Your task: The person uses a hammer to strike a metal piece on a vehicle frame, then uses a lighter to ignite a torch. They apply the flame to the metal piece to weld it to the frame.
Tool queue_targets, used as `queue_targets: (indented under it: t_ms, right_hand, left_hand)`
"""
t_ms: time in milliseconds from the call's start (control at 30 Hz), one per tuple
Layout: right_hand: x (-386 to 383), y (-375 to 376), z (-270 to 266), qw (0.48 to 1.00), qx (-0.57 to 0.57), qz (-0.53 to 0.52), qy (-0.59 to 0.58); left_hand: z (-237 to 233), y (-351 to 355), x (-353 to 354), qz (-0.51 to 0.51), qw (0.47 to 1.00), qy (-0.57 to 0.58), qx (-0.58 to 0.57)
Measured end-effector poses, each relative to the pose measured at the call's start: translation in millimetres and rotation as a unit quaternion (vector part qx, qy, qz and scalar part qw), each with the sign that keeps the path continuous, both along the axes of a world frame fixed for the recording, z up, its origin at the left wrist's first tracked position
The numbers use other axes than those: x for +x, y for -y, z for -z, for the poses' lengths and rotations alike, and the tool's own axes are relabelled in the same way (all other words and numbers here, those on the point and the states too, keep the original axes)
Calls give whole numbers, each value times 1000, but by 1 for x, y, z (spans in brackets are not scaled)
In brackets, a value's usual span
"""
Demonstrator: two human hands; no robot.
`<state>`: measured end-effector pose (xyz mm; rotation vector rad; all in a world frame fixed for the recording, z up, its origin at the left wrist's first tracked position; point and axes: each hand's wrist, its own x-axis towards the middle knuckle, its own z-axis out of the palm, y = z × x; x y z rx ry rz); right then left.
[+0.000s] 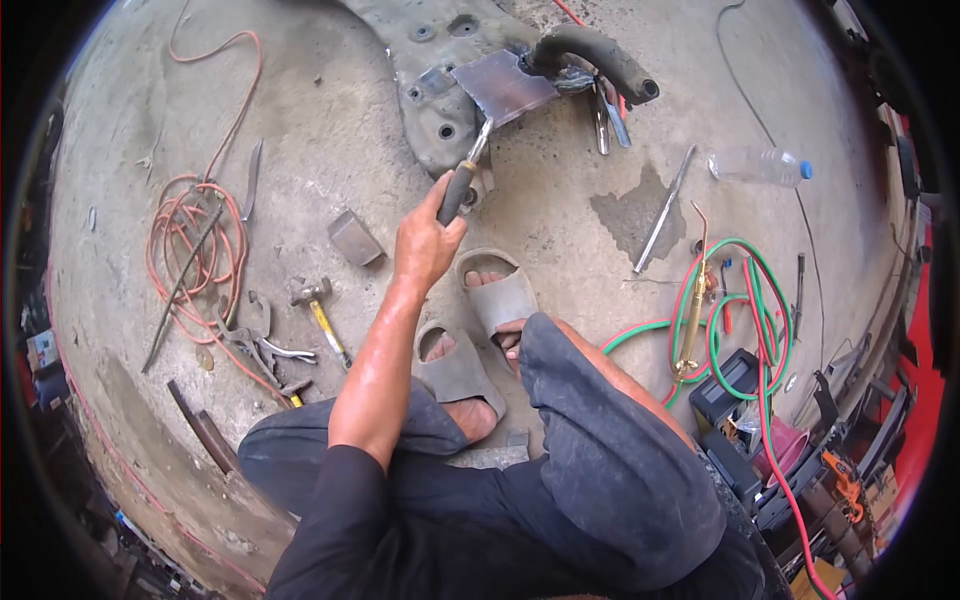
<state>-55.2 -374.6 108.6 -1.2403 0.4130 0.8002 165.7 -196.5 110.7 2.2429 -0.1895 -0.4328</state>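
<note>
My left hand (428, 238) is closed around a dark-handled tool (458, 190) with a shiny metal shaft; its kind is not clear. The shaft's tip meets the lower edge of a flat metal sheet (503, 88), which has a reddish tint. That sheet lies over a large grey metal part (432, 140) with round holes and a curved tube (605, 58). Silver plier-like handles (602, 125) hang below the tube. My right hand (510, 342) shows only partly past my knee, close to my sandal; its fingers are mostly hidden.
A hammer (325, 325), a metal block (356, 238) and a coiled orange cable (185, 245) lie to the left. On the right are a brass torch (690, 335) with red and green hoses (760, 300), a metal rod (665, 210) and a plastic bottle (750, 166).
</note>
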Motion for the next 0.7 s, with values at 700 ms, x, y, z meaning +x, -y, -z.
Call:
queue_targets:
  t_ms: [700]
  right_hand:
    - [1,0,3,1000,-8,-8,-4]
  left_hand:
    - [-8,8,37,21,999,-35,-7]
